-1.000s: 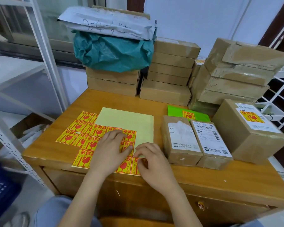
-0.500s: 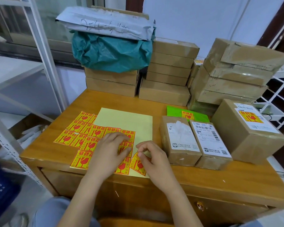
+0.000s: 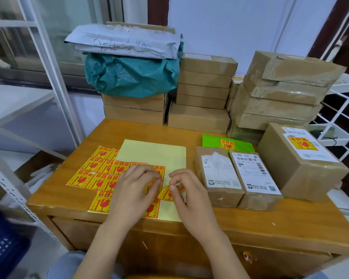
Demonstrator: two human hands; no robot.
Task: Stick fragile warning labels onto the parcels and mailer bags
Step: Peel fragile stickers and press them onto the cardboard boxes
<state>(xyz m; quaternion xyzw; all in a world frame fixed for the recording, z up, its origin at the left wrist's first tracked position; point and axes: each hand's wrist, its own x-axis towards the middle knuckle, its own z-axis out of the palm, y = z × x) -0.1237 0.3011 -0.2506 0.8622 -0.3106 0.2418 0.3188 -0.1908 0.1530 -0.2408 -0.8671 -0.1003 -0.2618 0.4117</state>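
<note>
A pale yellow backing sheet (image 3: 159, 156) with several yellow-and-red fragile labels lies at the front of the wooden table (image 3: 290, 224). My left hand (image 3: 133, 192) presses flat on the sheet. My right hand (image 3: 189, 194) pinches one fragile label (image 3: 167, 193), which is peeled up from the sheet. To the right lie two small parcels side by side, one with a white label (image 3: 218, 174) and one with a barcode label (image 3: 254, 174). A green mailer bag (image 3: 240, 144) and a larger box (image 3: 298, 158) each carry a fragile label.
A second label sheet (image 3: 93, 170) lies to the left. Stacks of cardboard boxes (image 3: 201, 93) line the back, with a teal bag (image 3: 129, 75) and a grey mailer (image 3: 125, 43) on top. White shelving (image 3: 48, 63) stands at the left, and a wire rack (image 3: 338, 125) at the right.
My right hand has lifted one label off the backing sheet, which now shows bare yellow beneath it. My left hand has stayed pressing on the sheet.
</note>
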